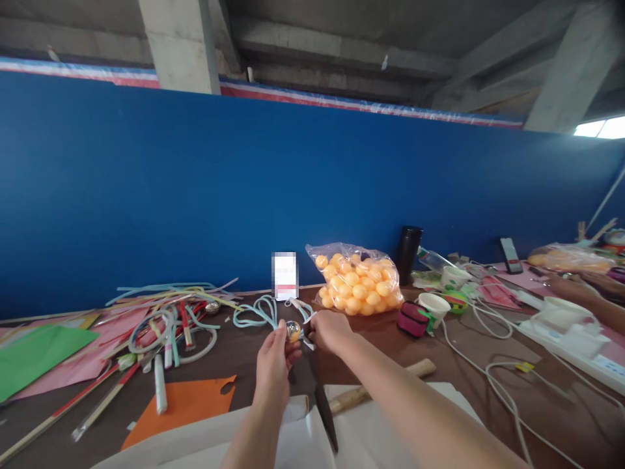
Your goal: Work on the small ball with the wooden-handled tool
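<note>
Between the thumb and fingers of my left hand is a small shiny silver ball with an orange-yellow tint on it. My right hand is just to its right, fingers curled closed; what they pinch, if anything, is hidden. Light-blue cord lies looped on the table behind my left hand, and pale cord ends show beside my right fingers. A clear bag of orange balls stands behind my right hand. Another shiny silver ball lies to the left.
Coloured paper, tangled tubes and sticks cover the left side. An orange sheet, a knife-like dark blade and a wooden stick lie near my forearms. Right stand paper cups, a black bottle, cables and another person's hands.
</note>
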The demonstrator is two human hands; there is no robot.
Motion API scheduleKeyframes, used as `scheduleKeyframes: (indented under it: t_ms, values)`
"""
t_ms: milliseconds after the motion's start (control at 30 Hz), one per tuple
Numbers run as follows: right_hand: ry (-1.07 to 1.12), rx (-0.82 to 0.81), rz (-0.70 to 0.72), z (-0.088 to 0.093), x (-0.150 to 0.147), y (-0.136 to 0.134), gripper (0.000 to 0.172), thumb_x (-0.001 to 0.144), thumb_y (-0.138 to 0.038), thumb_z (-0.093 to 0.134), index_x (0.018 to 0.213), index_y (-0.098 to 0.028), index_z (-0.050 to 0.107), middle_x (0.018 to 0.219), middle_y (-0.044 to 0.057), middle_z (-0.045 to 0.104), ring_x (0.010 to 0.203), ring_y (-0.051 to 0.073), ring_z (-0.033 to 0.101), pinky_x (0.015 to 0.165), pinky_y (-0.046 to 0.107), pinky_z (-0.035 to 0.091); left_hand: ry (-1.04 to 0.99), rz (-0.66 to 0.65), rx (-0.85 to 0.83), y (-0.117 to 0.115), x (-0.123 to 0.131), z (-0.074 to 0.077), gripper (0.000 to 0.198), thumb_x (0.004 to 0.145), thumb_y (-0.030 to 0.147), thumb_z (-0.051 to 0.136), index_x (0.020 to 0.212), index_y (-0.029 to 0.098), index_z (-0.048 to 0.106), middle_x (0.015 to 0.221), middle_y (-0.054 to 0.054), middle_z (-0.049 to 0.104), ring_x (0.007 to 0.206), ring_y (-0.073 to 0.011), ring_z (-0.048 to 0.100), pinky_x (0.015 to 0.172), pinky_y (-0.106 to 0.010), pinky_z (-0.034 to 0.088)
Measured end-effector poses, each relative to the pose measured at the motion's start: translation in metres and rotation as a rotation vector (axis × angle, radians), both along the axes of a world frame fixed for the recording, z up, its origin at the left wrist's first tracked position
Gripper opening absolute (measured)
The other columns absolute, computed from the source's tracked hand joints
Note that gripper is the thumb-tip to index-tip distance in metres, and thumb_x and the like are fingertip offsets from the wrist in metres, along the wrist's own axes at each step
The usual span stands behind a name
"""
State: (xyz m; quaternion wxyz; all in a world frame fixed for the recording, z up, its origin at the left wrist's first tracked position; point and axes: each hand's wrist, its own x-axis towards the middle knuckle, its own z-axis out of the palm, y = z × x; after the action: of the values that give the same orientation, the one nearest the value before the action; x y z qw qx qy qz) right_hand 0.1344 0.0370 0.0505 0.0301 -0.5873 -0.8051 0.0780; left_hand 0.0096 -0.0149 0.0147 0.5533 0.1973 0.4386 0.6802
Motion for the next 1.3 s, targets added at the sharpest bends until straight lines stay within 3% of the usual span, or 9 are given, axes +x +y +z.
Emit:
scheduleKeyframes:
  t_ms: [167,333,633,800,933,1300]
  values:
    - [-0.055,-0.041,-0.008,-0.0017,-0.0035,0.0059,0.026,0.092,-0.034,0.056,0.11,-0.016,0.06,0.11,0.007,0.063,0.095,0.019,0.062,0.083,0.04,0.052,-0.006,0.0,-0.006,0.0004,0.0005,-0.0001,0.041,0.059,0.045,0.08,0.078,0.012,0.063,0.064,-0.001,0.061,0.053,-0.0103,0.059,0.048,-0.021,0.049]
    - [-0.027,0.019,-0.022,-0.0035,-0.0002,0.0027,0.015,0.085,-0.027,0.057,0.088,-0.023,0.072,0.094,0.007,0.071,0.095,0.024,0.066,0.075,0.031,0.048,0.005,-0.009,0.004,-0.0004,0.0007,-0.0002,0.042,0.06,0.045,0.08,0.079,0.012,0.063,0.066,-0.002,0.061,0.054,-0.0103,0.059,0.048,-0.021,0.049]
    - [-0.016,0.008,0.003,-0.0015,0.0047,0.0004,0.011,0.082,-0.026,0.062,0.084,-0.026,0.073,0.092,0.003,0.072,0.093,0.022,0.067,0.074,0.028,0.048,0.016,-0.024,0.007,0.0001,0.0004,-0.0027,0.043,0.059,0.047,0.079,0.08,0.013,0.064,0.067,-0.002,0.062,0.055,-0.0107,0.06,0.049,-0.021,0.049]
    - [-0.041,-0.022,0.007,-0.0003,0.0014,-0.0009,0.021,0.091,-0.033,0.057,0.104,-0.017,0.064,0.105,0.006,0.065,0.094,0.019,0.063,0.081,0.036,0.052,0.017,-0.032,0.015,-0.0002,0.0004,-0.0035,0.045,0.061,0.05,0.078,0.08,0.012,0.064,0.068,-0.003,0.062,0.056,-0.0108,0.06,0.049,-0.021,0.049]
    - [-0.031,0.018,-0.008,0.0008,0.0005,-0.0033,0.015,0.085,-0.029,0.059,0.089,-0.023,0.071,0.096,0.007,0.071,0.095,0.024,0.066,0.075,0.031,0.049,0.017,-0.033,0.008,-0.0007,0.0008,-0.0025,0.044,0.063,0.05,0.076,0.079,0.011,0.064,0.069,-0.003,0.061,0.056,-0.01,0.058,0.049,-0.021,0.049]
    - [-0.002,0.05,-0.071,-0.0034,-0.0043,0.0,0.017,0.075,-0.025,0.06,0.086,-0.024,0.073,0.094,0.008,0.073,0.089,0.025,0.069,0.067,0.028,0.047,0.018,-0.033,0.011,-0.0001,0.001,-0.0032,0.043,0.063,0.048,0.077,0.08,0.012,0.064,0.069,-0.003,0.062,0.055,-0.01,0.058,0.048,-0.021,0.049]
